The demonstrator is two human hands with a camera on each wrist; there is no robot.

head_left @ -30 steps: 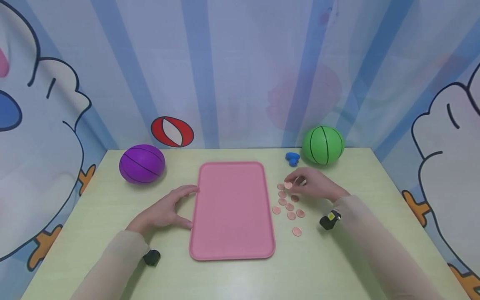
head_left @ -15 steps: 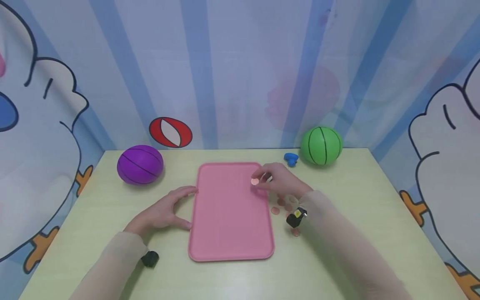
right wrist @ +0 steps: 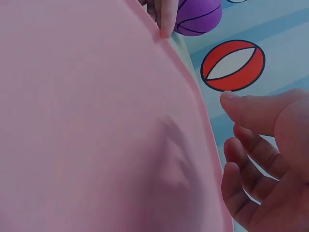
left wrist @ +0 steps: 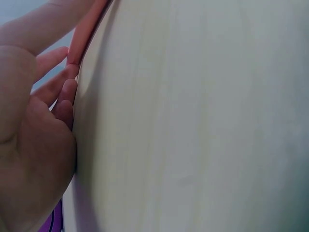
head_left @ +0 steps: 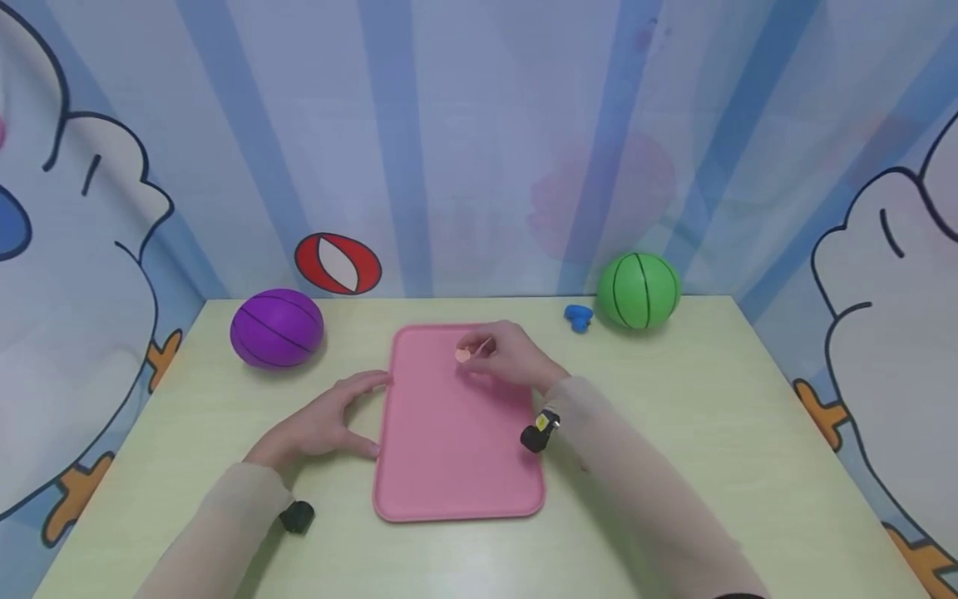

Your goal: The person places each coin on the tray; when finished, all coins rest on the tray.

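A copper-coloured coin (head_left: 463,355) is pinched between the thumb and fingertips of my right hand (head_left: 509,356), over the upper part of a pink tray (head_left: 449,457). In the right wrist view the thumb and curled fingers (right wrist: 241,169) show beside the tray's rim, with the coin hidden there and a hand shadow cast on the pink surface. My left hand (head_left: 322,424) spreads its thumb and fingers against the tray's left rim, touching it. The left wrist view has this hand (left wrist: 38,125) close over the pale tabletop. The loose coins right of the tray are almost all hidden behind my right forearm.
At the back left of the table (head_left: 674,449) sits a purple ball (head_left: 277,329). A green ball (head_left: 639,290) stands at the back right, beside a small blue object (head_left: 579,318). Behind the table hangs a striped blue curtain (head_left: 479,166) with cartoon prints.
My right hand has carried the coin leftward from the loose coins to over the tray. My right forearm now covers those coins. The left hand has stayed at the tray's rim.
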